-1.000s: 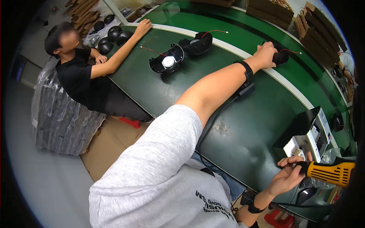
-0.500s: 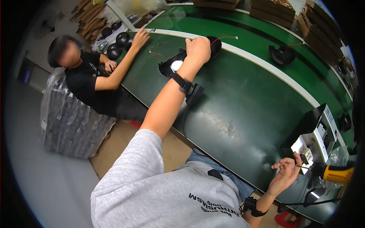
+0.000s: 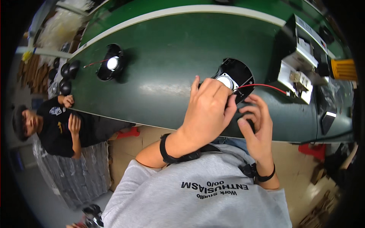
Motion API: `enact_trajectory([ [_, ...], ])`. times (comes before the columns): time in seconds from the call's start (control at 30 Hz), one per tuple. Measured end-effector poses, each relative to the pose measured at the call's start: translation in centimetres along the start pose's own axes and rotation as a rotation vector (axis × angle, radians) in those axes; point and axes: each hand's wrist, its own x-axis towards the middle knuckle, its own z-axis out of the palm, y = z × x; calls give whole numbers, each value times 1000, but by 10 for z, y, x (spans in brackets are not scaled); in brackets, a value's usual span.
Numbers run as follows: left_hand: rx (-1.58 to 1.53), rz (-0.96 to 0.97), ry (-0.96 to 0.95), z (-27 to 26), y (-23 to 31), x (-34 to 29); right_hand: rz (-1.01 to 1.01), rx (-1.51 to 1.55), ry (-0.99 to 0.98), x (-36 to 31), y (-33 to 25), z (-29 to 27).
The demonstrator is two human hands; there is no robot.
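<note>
A curved black plastic shell with a round white-and-silver speaker-like part in it is in front of me, over the table. My left hand is closed over its near left side, and the knuckles hide part of the shell. From the round part a red wire runs right to a small white connector. Just right of the shell's near edge is my right hand, its fingers curled but apart, with nothing visibly gripped. A second black shell with a similar bright part and red wire lies farther left on the green table.
A metal-and-black box fixture stands at the right, with a yellow-handled tool beside it. Several black round pieces lie at the table's left end, near a co-worker. A white rail runs along the far side.
My left hand has come back toward me with a black shell. My right hand has left the fixture and tool and moved beside that shell. The view has turned.
</note>
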Motion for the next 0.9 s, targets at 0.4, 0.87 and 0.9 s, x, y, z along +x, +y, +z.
enact_trajectory([
  [0.4,-199,80,-106,-23,-38,23,-246,-465,-68,36,-22,-26],
  [0.87,-564,-178,-131,3,-43,13,-153,-533,159,34,-25,-22],
  [0.9,-570,-182,-124,1,-38,7,-85,-523,204,32,-28,-19],
])
